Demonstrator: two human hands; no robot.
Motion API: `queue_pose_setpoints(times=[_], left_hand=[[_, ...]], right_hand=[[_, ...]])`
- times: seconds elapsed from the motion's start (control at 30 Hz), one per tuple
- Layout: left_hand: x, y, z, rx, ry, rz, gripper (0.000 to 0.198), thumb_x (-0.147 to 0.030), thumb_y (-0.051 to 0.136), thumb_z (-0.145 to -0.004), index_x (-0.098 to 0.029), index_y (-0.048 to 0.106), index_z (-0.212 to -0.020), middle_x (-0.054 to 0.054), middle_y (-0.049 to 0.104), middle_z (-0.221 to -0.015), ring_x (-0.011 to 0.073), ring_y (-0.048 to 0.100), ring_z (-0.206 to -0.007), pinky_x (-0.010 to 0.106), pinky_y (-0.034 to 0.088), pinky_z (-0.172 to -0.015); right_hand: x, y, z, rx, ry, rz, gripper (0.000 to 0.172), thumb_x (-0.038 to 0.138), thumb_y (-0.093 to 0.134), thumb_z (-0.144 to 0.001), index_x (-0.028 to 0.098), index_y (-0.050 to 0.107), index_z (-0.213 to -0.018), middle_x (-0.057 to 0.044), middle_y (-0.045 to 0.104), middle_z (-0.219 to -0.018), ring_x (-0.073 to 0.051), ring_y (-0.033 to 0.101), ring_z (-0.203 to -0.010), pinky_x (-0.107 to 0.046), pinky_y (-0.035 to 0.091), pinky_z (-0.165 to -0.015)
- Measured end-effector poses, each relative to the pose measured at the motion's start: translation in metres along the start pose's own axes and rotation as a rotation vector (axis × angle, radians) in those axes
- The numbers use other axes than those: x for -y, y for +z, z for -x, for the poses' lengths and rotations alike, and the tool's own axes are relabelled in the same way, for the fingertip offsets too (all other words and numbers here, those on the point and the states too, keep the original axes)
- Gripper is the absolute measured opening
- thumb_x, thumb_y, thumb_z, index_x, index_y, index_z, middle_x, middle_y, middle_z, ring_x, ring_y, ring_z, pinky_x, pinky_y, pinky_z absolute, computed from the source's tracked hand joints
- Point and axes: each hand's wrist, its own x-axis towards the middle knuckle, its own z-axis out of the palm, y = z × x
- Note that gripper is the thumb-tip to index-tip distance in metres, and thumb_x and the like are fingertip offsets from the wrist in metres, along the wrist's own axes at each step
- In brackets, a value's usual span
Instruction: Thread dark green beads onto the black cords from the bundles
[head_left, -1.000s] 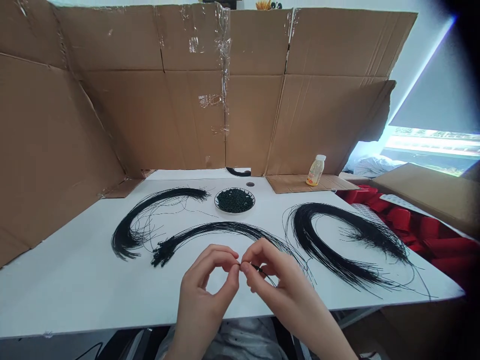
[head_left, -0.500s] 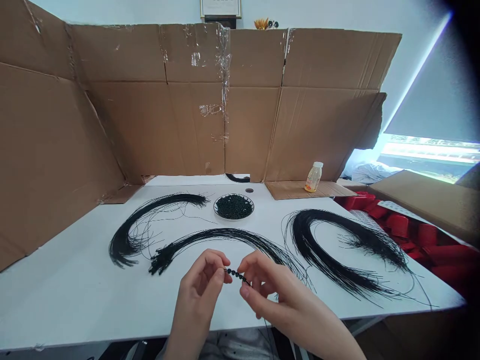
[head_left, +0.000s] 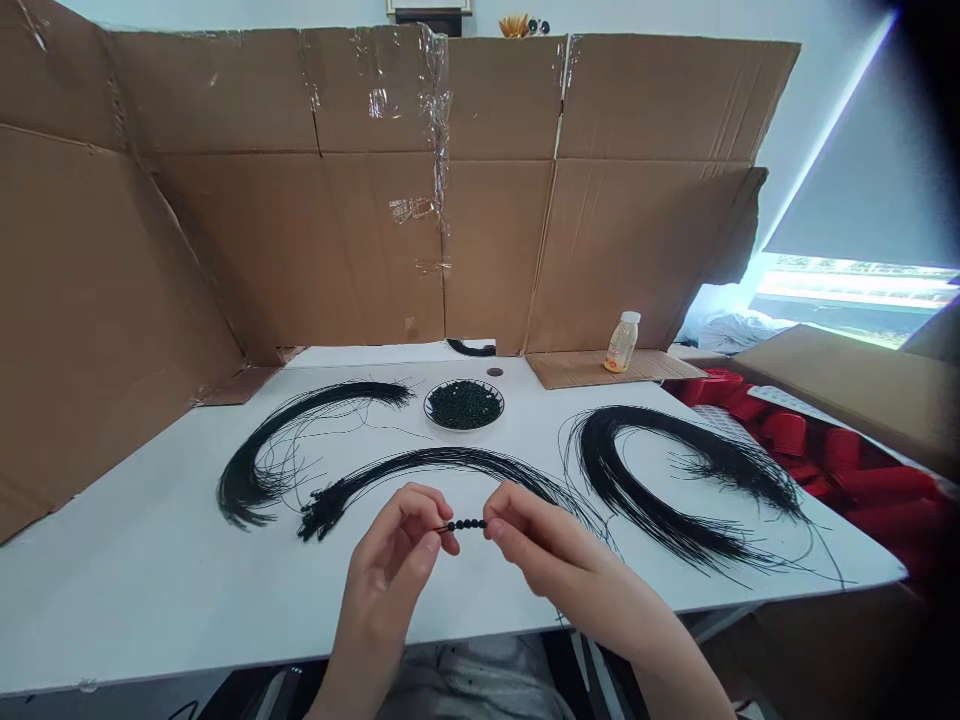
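- left hand (head_left: 386, 565): thumb and fingertips pinched on the left end of a short black cord strung with dark beads (head_left: 465, 524)
- right hand (head_left: 559, 555): pinched on the right end of the same cord, thumb and fingertips closed on it
- left fingers (head_left: 424, 508) and right fingers (head_left: 510, 522): both clenched on the cord, neither released, a short beaded stretch showing between the two hands
- beaded black cord: held level in the air over the front part of the table (head_left: 135, 610), just below the middle bundle of cords, several beads sitting touching in a row
- loose black cords: three long curved bundles lying on the table, left bundle (head_left: 251, 480), middle bundle (head_left: 420, 462), right bundle (head_left: 637, 475); the middle one has beaded or knotted ends at its left tip (head_left: 322, 518), too small to tell which
- round plate (head_left: 427, 410) with a dark rim: beyond the middle bundle, heaped with small dark beads (head_left: 463, 405)
- far edge of the table: plastic bottle (head_left: 621, 342) standing on a flat cardboard sheet (head_left: 577, 370)
- cardboard wall (head_left: 300, 240), taped at the seams, stands behind the table
- red plastic cups (head_left: 840, 470) lie beyond the right edge
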Motion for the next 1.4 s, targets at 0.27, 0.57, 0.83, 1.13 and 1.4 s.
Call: queue_pose_setpoints(times=[0.27, 0.57, 0.83, 1.13, 1.4], left_hand=[[0.001, -0.014, -0.002, 0.189, 0.172, -0.152, 0.018, -0.014, 0.067, -0.094, -0.030, 0.070, -0.102, 0.000, 0.059, -0.091, 0.0156, 0.057, -0.083, 0.026, 0.049, -0.076], [-0.002, -0.006, 0.001, 0.058, 0.110, -0.171, 0.009, -0.025, 0.068, -0.095, -0.026, 0.072, -0.087, -0.002, 0.060, -0.079, 0.0129, 0.058, -0.070, 0.025, 0.046, -0.068], [0.000, 0.002, 0.003, -0.125, -0.082, -0.325, 0.014, -0.040, 0.065, -0.095, -0.026, 0.064, -0.097, -0.002, 0.060, -0.081, 0.0133, 0.051, -0.065, 0.025, 0.042, -0.061], [0.006, 0.002, 0.006, 0.007, -0.110, -0.205, 0.019, -0.046, 0.052, -0.103, -0.031, 0.052, -0.114, -0.004, 0.056, -0.099, 0.0043, 0.046, -0.048, 0.023, 0.036, -0.048], [0.001, -0.022, -0.002, 0.200, 0.029, -0.096, 0.012, -0.033, 0.062, -0.101, -0.033, 0.071, -0.109, -0.003, 0.063, -0.095, 0.0066, 0.061, -0.056, 0.025, 0.053, -0.062]], right_hand=[[-0.004, -0.009, 0.000, -0.022, -0.045, -0.045, 0.021, 0.025, 0.055, -0.100, 0.021, 0.051, -0.079, 0.007, 0.036, -0.068, -0.012, 0.029, -0.064, -0.028, 0.023, -0.055], [-0.001, -0.005, 0.000, -0.017, -0.063, -0.074, 0.019, 0.017, 0.057, -0.094, 0.020, 0.050, -0.076, 0.007, 0.037, -0.066, -0.011, 0.029, -0.062, -0.027, 0.022, -0.054], [-0.001, -0.001, 0.001, -0.066, -0.026, 0.022, 0.019, 0.024, 0.055, -0.099, 0.021, 0.052, -0.080, 0.007, 0.037, -0.067, -0.012, 0.030, -0.063, -0.027, 0.023, -0.054], [-0.003, 0.000, -0.003, -0.120, -0.027, 0.042, 0.021, 0.022, 0.053, -0.097, 0.022, 0.048, -0.077, 0.008, 0.032, -0.066, -0.012, 0.027, -0.061, -0.028, 0.020, -0.053], [-0.006, -0.014, -0.007, -0.035, -0.063, -0.118, 0.015, 0.019, 0.056, -0.087, 0.020, 0.050, -0.073, 0.007, 0.041, -0.065, -0.011, 0.029, -0.061, -0.027, 0.019, -0.054]])
